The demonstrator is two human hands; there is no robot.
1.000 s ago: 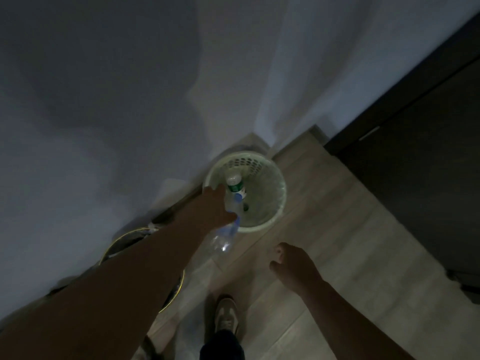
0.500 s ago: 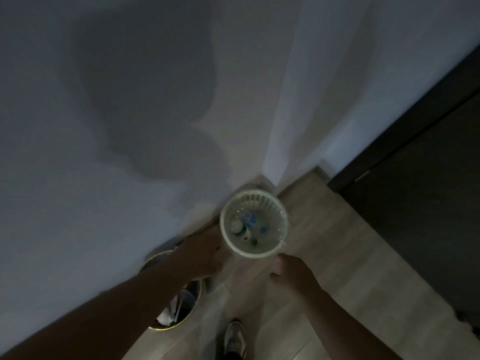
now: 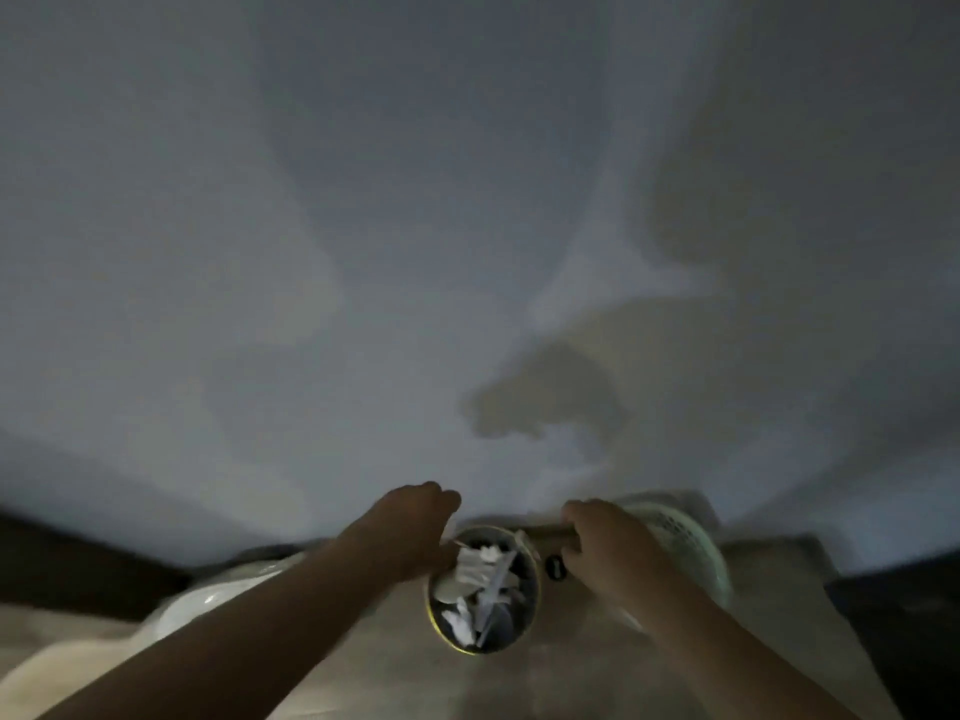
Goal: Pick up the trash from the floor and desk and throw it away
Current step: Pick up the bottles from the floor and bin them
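From the head view, your left hand (image 3: pixel 415 527) hangs over the far left edge of the round dark bin with a thin yellow rim (image 3: pixel 429 613). Its knuckles face up and its fingers bend down out of sight. The blur is heavy, so you cannot tell whether that hand holds anything or touches the rim.

The trash in view is a heap of crumpled white paper scraps (image 3: pixel 480 569). It lies inside that bin, just right of and below your left hand and to the left of your right hand (image 3: pixel 605 550).

Your right hand is on the other side of the bin, with its fingers curled inward. It overlaps the pale green plastic basket with a perforated wall (image 3: pixel 685 537), which stands behind it and to its right. You cannot tell whether the fingers grip anything.

There are two containers, side by side on the floor against the wall, with the dark bin on the left and the green basket on the right. One small dark oval object (image 3: pixel 555 566) lies between them, just beside your right hand's fingers. It is too blurred to name.

The light wood-grain plank floor (image 3: pixel 571 678) is matte. The plain white wall (image 3: pixel 363 252) fills the upper frame and carries soft shadows. A smooth, glossy white rounded object (image 3: pixel 202 602) sits at lower left, partly behind your left forearm.
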